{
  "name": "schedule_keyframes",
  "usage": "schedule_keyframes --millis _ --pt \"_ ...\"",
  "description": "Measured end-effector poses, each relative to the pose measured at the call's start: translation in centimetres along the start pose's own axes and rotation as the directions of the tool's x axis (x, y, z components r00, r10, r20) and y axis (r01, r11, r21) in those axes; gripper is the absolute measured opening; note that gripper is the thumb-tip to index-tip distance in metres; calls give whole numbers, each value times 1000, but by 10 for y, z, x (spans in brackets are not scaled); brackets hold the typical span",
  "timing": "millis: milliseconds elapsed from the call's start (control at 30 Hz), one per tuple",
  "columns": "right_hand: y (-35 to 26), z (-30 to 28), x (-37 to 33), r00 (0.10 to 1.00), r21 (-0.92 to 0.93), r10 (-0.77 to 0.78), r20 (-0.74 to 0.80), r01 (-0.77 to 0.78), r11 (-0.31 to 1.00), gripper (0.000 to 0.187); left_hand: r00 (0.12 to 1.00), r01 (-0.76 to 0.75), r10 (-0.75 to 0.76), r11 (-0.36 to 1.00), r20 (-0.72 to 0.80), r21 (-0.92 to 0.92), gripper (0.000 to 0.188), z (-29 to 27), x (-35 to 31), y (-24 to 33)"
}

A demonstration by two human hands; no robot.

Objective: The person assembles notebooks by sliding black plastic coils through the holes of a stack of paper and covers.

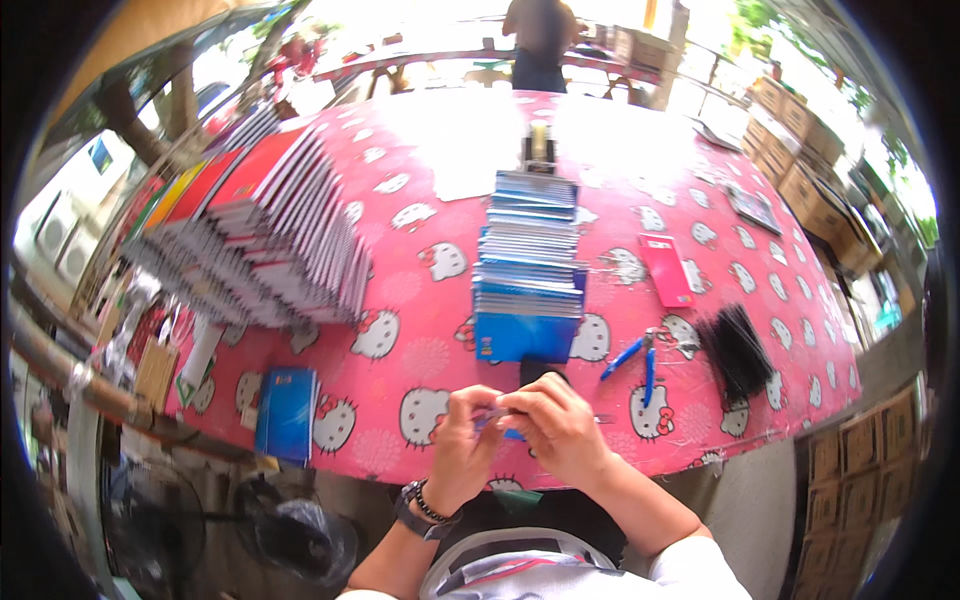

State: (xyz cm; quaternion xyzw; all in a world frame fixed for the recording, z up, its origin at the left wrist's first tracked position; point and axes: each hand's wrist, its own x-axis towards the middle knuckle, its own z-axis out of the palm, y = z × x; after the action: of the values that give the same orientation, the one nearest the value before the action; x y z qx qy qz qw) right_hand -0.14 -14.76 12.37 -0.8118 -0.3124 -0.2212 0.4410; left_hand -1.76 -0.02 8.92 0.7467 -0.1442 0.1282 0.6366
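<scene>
My left hand and right hand pinch a small piece between them, too hidden to identify. The row of blue notebooks lies just ahead, running lengthwise away, nearer my right.

On tbl: notebook row ctr, pliers R, book stacks L, prob. tape dispenser behind row.

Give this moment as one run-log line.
left hand, right hand: close together, grip unclear; ahead: blue notebook row; right: blue-handled pliers, black strand bundle; left: stacked red notebooks
</scene>
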Motion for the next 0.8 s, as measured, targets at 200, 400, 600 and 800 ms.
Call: schedule_keyframes --millis 200,400,600,800 --pt "42 -48 -23 909 33 397 124 -404 914 61 941 135 -130 991 -314 -8 17 -53 0 -5" --pt "50 0 -53 933 -419 254 254 -130 899 68 716 113 285 853 -638 509 26 -189 8 -7" --pt "48 -5 -58 971 -324 215 101 -172 930 47 775 217 363 615 -517 758 26 -281 25 -26" --pt "66 -71 -102 953 -597 104 -285 -261 758 40 517 616 -274 777 -811 131 30 -230 -32 -56"
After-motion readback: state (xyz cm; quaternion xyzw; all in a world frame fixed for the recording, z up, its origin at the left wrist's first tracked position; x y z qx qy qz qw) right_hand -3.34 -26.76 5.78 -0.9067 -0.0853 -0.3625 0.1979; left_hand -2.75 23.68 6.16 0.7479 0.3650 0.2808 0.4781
